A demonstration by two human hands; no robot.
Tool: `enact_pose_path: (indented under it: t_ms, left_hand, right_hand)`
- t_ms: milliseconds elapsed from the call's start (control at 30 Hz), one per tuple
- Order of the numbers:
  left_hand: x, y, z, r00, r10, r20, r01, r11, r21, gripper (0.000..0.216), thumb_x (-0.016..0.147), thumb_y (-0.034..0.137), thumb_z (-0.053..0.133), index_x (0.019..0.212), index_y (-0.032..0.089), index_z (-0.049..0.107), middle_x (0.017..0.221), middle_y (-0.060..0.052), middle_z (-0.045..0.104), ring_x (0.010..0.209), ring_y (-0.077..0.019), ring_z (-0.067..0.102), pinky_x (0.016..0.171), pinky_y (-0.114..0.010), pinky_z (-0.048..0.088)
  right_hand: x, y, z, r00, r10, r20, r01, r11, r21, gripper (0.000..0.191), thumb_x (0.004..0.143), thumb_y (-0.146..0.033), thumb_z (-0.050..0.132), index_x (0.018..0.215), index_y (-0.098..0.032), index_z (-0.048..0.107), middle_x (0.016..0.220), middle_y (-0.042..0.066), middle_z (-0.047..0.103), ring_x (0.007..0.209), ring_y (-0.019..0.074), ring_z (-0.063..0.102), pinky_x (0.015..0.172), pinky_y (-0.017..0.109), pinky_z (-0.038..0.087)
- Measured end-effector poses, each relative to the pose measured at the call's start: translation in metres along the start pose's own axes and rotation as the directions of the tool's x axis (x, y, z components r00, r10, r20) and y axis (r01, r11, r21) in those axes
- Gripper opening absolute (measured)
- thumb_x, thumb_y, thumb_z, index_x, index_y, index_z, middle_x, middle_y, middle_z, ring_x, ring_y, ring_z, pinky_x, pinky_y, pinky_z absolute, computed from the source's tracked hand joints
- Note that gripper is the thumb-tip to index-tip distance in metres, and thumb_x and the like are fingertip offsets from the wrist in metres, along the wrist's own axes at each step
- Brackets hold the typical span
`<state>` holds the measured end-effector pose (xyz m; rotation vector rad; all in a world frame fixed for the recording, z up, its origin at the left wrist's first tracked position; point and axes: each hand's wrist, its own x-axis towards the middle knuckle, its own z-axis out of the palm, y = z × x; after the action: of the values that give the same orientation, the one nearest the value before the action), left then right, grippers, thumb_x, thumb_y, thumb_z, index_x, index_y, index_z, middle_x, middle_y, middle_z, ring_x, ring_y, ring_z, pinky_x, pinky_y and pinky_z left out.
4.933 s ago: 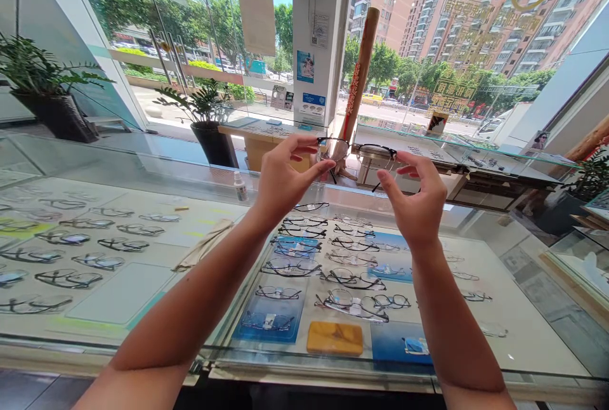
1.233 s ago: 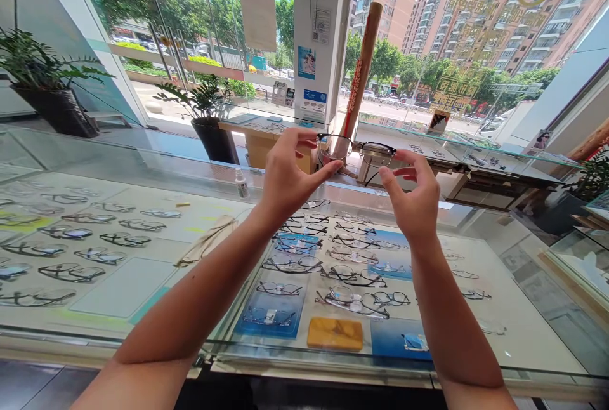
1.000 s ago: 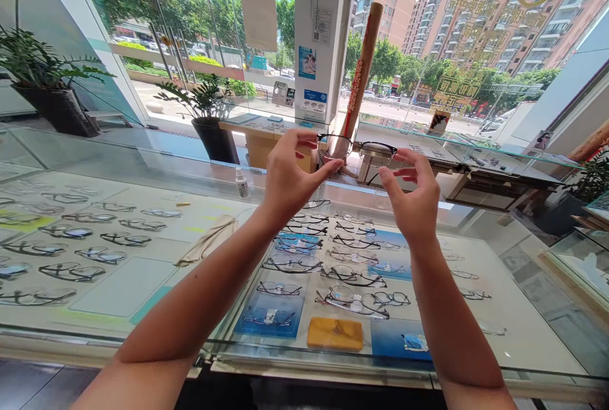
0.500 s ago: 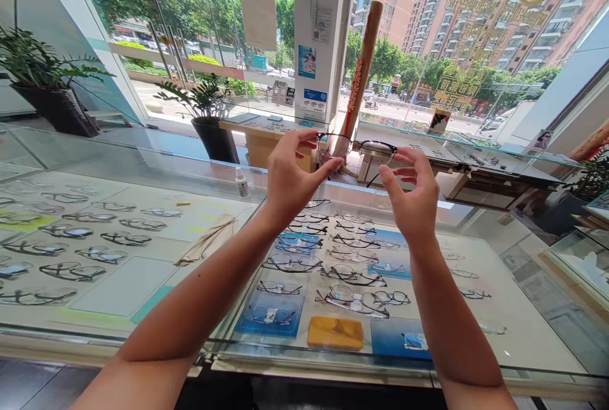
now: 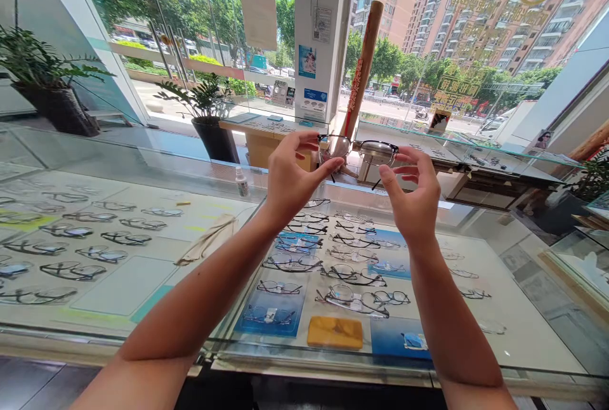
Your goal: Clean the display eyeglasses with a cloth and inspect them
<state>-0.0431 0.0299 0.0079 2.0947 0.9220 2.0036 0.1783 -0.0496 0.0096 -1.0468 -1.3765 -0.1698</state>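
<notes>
A pair of eyeglasses point(image 5: 356, 143) with dark upper rims and clear lenses is held up in the air, above the far edge of the glass counter. My left hand point(image 5: 295, 172) pinches its left end between thumb and fingers. At the other end, my right hand point(image 5: 413, 185) grips the frame's right side the same way. Both temples seem to point away and downward, their tips showing below the lenses. Under my forearms, several rows of eyeglasses point(image 5: 354, 273) lie inside the display counter.
The glass counter point(image 5: 219, 334) spans the foreground. On it are a small spray bottle point(image 5: 242, 183) and a beige cloth pouch point(image 5: 207, 242). A yellow case point(image 5: 335, 332) sits near its front. Beyond stand a potted plant point(image 5: 214, 137), a leaning wooden post point(image 5: 364, 67) and a second display counter point(image 5: 466, 156).
The eyeglasses have tilted slightly in my hands, so the temple tips show more below the lenses. Both hands stay in nearly the same place.
</notes>
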Motion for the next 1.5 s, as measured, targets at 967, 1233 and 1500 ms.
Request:
enact_pose_path:
  t_ms: [967,1233,1500]
  left_hand:
    - [0.005,-0.022,0.009,0.995,0.102,-0.011,-0.102,0.979,-0.178,0.072,0.077,0.071,0.092,0.127,0.025,0.069,0.123,-0.010,0.077,0.114,-0.0262,0.076,0.096,-0.040,0.065]
    - [0.004,-0.025,0.011,0.995,0.089,0.037,-0.077,0.961,-0.265,0.071,0.075,0.065,0.096,0.128,0.024,0.072,0.123,-0.010,0.079,0.111,-0.0248,0.077,0.094,-0.037,0.064]
    - [0.003,-0.025,0.012,0.993,0.077,0.084,-0.044,0.937,-0.346,0.069,0.076,0.056,0.099,0.131,0.023,0.073,0.129,-0.011,0.078,0.114,-0.0241,0.077,0.100,-0.037,0.064]
  right_hand:
    - [0.003,-0.009,-0.005,0.990,0.070,-0.125,-0.039,0.970,0.238,0.022,0.096,-0.044,0.077,0.102,-0.022,0.076,0.101,0.006,0.077,0.093,0.0211,0.074,0.086,0.040,0.062]
    - [0.002,-0.014,-0.007,0.986,0.168,-0.020,-0.148,0.913,0.380,0.021,0.095,-0.046,0.078,0.097,-0.025,0.074,0.096,0.004,0.075,0.091,0.0217,0.074,0.085,0.040,0.061]
    - [0.003,-0.010,-0.006,0.965,0.245,0.091,-0.255,0.806,0.534,0.021,0.092,-0.045,0.075,0.099,-0.026,0.073,0.098,0.005,0.074,0.097,0.0234,0.076,0.093,0.042,0.062]
